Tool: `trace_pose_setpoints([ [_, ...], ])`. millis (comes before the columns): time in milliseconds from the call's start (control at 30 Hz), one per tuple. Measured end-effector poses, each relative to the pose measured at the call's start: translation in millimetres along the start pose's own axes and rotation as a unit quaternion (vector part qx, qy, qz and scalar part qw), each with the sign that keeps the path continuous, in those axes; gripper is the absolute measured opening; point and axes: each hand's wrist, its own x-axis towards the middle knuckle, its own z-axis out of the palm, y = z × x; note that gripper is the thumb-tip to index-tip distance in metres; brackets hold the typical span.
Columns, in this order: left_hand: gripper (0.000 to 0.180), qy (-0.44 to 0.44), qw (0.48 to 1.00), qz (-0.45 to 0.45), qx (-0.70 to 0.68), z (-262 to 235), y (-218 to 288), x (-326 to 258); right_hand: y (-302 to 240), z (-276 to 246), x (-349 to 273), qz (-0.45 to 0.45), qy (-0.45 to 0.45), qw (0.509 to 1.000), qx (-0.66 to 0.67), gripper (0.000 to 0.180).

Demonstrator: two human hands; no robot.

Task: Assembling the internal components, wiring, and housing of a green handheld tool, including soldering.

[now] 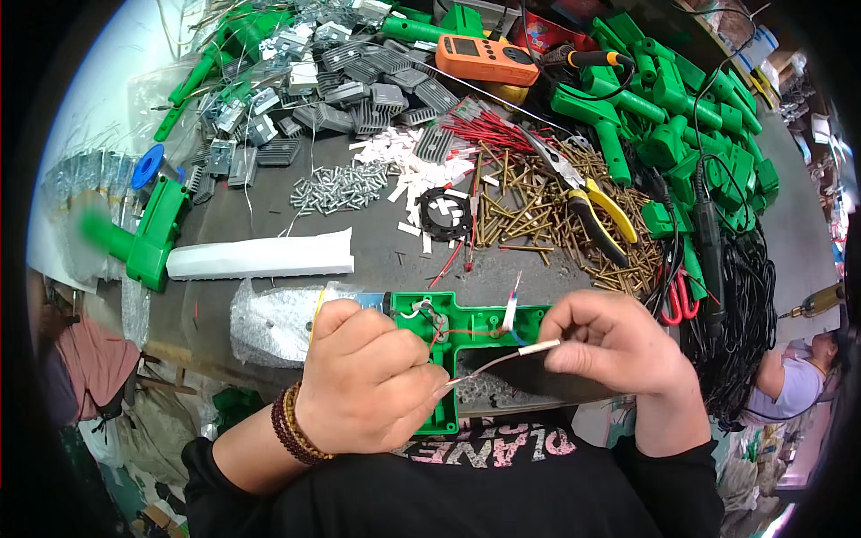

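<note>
Nearest, left hand (372, 381) clenched, grip pinching one end of a thin wire (489, 365) at the fingertips while pressing down on the green plastic housing (448, 345) lying open on the counter (377, 255) edge, just in front of the body. Right hand (614, 345) closed too, grip grasping the other end of that wire, where a short white sleeve (536, 348) sits on it. Wire stretched nearly straight between both hands, above the housing's cut-out.

To do this well, probably best to keep the wire taut and low, slide the sleeve along with the right fingertips only, hold the housing flat under the left palm so nothing shifts, and keep clear of the red lead (457, 334) and the small metal part already seated inside the shell.

Hard to tell: whether the pinched end is bare or tinned; left fingertips hidden behind knuckles; lower housing covered by the left hand; a silvery wrapped piece (269, 323) at its left only partly seen.

Farther out, a white moulded strip (265, 255), then a heap of brass screws (538, 220) with yellow-handled pliers (596, 215) on top, white sleeves and red leads scattered beside. Beyond, grey finned heat sinks (359, 85), an orange meter (484, 58), and stacked green housings at far right, bent by the lens. Black cables hang off the right edge, ends out of sight.
</note>
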Motion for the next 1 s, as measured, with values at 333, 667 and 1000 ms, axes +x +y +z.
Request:
trace_pose_setpoints([
  [333,0.013,0.012,0.999,-0.028,-0.019,3,-3,-2,-10,13,20,-0.076,0.019,0.983,-0.164,0.018],
  [667,0.011,0.024,0.999,-0.043,-0.001,4,-2,-1,-6,21,38,-0.163,-0.025,0.978,-0.129,0.012],
  [1000,0.019,0.045,0.996,-0.076,-0.011,8,2,-2,-8,29,38,-0.188,0.032,0.957,-0.219,0.018],
])
